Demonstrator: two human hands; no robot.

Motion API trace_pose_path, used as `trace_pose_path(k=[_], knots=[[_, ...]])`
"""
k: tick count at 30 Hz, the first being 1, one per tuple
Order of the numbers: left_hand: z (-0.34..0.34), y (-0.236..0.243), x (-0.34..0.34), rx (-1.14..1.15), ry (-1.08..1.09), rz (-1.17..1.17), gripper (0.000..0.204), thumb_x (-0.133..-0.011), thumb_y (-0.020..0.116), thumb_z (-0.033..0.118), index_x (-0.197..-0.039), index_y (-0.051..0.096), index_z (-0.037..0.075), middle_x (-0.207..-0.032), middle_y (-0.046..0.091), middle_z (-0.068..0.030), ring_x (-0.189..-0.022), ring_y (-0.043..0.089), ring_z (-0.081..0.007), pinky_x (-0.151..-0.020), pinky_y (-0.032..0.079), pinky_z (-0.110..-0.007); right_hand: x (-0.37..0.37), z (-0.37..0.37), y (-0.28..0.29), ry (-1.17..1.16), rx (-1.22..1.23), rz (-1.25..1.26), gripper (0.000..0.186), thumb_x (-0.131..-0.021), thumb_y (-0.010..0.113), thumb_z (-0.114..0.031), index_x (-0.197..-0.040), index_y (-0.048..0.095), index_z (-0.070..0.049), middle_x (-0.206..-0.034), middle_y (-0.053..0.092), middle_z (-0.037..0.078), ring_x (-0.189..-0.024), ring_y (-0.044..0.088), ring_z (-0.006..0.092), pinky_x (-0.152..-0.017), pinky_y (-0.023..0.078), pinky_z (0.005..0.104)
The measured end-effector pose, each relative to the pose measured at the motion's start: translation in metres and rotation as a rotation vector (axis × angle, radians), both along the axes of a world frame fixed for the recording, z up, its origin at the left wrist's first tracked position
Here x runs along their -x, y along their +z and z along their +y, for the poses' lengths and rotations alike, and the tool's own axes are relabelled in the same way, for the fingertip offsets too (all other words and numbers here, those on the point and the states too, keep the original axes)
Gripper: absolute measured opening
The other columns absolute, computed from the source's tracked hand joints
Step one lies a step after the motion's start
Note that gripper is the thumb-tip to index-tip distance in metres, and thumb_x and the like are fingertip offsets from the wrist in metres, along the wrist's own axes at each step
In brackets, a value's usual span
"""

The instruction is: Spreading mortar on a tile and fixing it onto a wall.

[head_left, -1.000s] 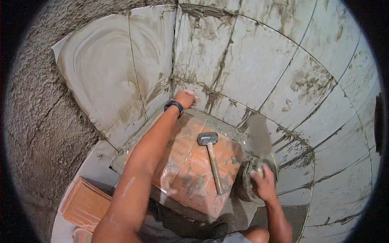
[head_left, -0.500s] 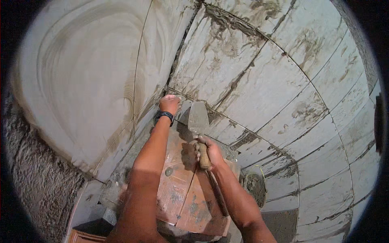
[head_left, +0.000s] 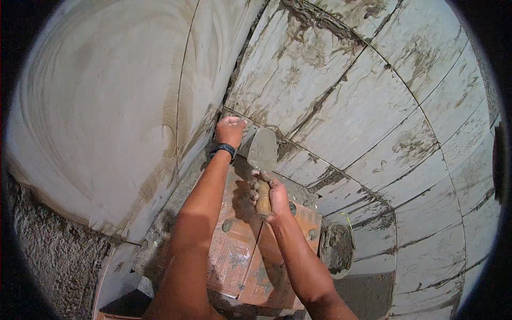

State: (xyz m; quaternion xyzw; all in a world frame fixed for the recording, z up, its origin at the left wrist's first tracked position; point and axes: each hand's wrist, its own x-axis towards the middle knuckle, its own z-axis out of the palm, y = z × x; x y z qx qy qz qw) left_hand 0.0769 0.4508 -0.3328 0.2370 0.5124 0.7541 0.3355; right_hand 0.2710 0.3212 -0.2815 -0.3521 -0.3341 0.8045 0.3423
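Observation:
My right hand (head_left: 271, 194) is wrapped round the wooden handle of a trowel (head_left: 263, 149). Its flat, mortar-grey blade points up and away from me, close to the wall tiles (head_left: 352, 122). My left hand (head_left: 231, 131), with a dark band on the wrist, is at the corner where the two tiled walls meet, just left of the blade. Its fingers are closed against the lower edge of the tiles; what they grip, if anything, is too small to make out.
Reddish-brown tiles (head_left: 224, 264) spotted with mortar lie below my hands. A bucket (head_left: 337, 248) smeared with mortar stands to their right. On the left rises a large smeared wall tile (head_left: 117, 101), with rough plaster (head_left: 58, 250) beneath it.
My left hand has shifted slightly right along the tile edge. The trowel has tilted in my right hand, the palm turning more upward and the blade moving a little farther up.

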Motion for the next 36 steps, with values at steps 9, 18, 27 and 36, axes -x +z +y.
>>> trace_pose_path(k=[9, 18, 27, 36], knots=[[0.010, -0.003, 0.004, 0.053, 0.101, 0.187, 0.026, -0.076, 0.079, 0.013, -0.093, 0.067, -0.003, -0.087, 0.072, -0.0121, -0.074, 0.070, -0.0187, -0.066, 0.058, -0.033, 0.033, 0.010, 0.016, -0.023, 0.052, 0.104, 0.023, -0.102, 0.043, -0.027, -0.101, 0.053, -0.006, -0.070, 0.052, 0.002, -0.052, 0.048, 0.0158, -0.046, 0.042, 0.0313], [0.010, -0.006, -0.006, 0.044, 0.120, 0.114, 0.026, -0.074, 0.080, 0.015, -0.090, 0.068, -0.001, -0.085, 0.072, -0.0117, -0.072, 0.069, -0.0197, -0.065, 0.057, -0.034, 0.023, 0.030, 0.054, -0.022, 0.143, 0.191, 0.025, -0.101, 0.042, -0.023, -0.097, 0.053, 0.000, -0.071, 0.055, 0.003, -0.051, 0.050, 0.0125, -0.044, 0.043, 0.0280], [0.014, -0.001, -0.015, 0.037, 0.124, 0.088, 0.024, -0.076, 0.080, 0.014, -0.090, 0.068, -0.002, -0.086, 0.071, -0.0108, -0.072, 0.067, -0.0183, -0.064, 0.055, -0.033, 0.018, 0.049, 0.082, -0.062, 0.162, 0.250, 0.027, -0.092, 0.038, -0.016, -0.109, 0.054, -0.001, -0.081, 0.057, 0.010, -0.059, 0.057, 0.0173, -0.047, 0.051, 0.0309], [0.006, 0.017, -0.016, 0.146, 0.143, 0.096, 0.026, -0.073, 0.081, 0.015, -0.087, 0.068, -0.002, -0.083, 0.072, -0.0113, -0.072, 0.067, -0.0205, -0.069, 0.054, -0.035, 0.018, 0.048, 0.092, -0.082, 0.229, 0.269, 0.028, -0.090, 0.039, -0.015, -0.108, 0.054, 0.000, -0.081, 0.058, 0.012, -0.060, 0.057, 0.0197, -0.046, 0.053, 0.0310]])
